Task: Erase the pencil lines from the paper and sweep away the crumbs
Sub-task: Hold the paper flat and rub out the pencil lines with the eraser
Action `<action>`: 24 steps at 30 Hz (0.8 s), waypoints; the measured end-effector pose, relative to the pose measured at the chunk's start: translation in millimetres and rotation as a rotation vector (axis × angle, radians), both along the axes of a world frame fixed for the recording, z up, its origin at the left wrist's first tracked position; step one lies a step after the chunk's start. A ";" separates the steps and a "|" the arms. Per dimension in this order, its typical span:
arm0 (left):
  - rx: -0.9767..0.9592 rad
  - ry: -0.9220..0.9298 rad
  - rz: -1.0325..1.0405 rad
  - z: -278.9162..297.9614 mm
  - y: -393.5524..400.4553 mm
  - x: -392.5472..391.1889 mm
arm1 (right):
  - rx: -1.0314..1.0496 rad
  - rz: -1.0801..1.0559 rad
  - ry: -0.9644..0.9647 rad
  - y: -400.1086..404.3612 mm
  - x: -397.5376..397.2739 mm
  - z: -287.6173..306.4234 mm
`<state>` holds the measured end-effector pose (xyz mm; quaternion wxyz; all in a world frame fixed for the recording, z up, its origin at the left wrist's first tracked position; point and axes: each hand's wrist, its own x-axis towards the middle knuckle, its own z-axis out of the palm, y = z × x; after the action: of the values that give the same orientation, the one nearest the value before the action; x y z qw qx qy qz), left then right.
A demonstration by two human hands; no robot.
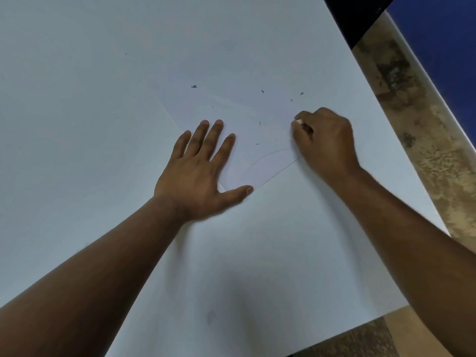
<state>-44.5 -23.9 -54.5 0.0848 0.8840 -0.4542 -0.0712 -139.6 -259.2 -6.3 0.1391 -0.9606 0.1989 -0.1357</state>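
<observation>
Midway through, the left hand (198, 173) presses flat on the paper (247, 112) on the white tabletop (77, 73) while the right hand (325, 140) pinches an eraser (298, 121); faint pencil lines (268, 157) remain, crumbs (194, 86) unswept.

White table (77, 73) carries a paper sheet (231, 99), w/ dark eraser crumbs (194, 86) scattered left of and beyond the grip.

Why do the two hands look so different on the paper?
The left hand lies flat with straight, spread fingers; the right hand is curled up. The left hand holds nothing; the right hand pinches a small white eraser. Both touch the paper.
</observation>
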 end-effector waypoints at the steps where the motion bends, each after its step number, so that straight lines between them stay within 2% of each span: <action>1: 0.001 0.000 0.001 1.0 -0.2 -0.1 | 0.024 0.021 -0.010 12.8 -0.3 2.0; 6: 0.016 -0.004 -0.016 3.1 -0.5 0.2 | 0.138 0.229 -0.075 92.3 -1.1 -2.2; 9: 0.024 -0.011 -0.015 3.5 -0.2 0.5 | 0.131 0.331 -0.061 104.1 -1.2 -6.8; 11: 0.017 -0.004 0.002 3.2 -0.7 0.0 | 0.061 0.313 -0.057 90.6 2.2 -9.5; 13: 0.026 0.004 0.004 2.7 -1.8 -0.9 | -0.016 0.200 -0.037 64.7 6.3 -9.2; 16: 0.030 0.007 0.005 2.7 -1.2 -0.6 | 0.011 0.097 -0.014 37.0 8.1 -4.5; 22: 0.025 -0.009 -0.012 2.0 -0.5 0.3 | 0.158 0.387 -0.034 93.6 -7.5 -6.1; 24: 0.011 -0.009 -0.005 1.5 -0.7 0.0 | 0.116 0.349 -0.034 81.9 -2.9 -7.3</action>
<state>-44.5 -24.6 -53.0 0.0777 0.8837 -0.4562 -0.0699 -142.5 -177.4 -13.6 0.2191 -0.9684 0.0344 -0.1142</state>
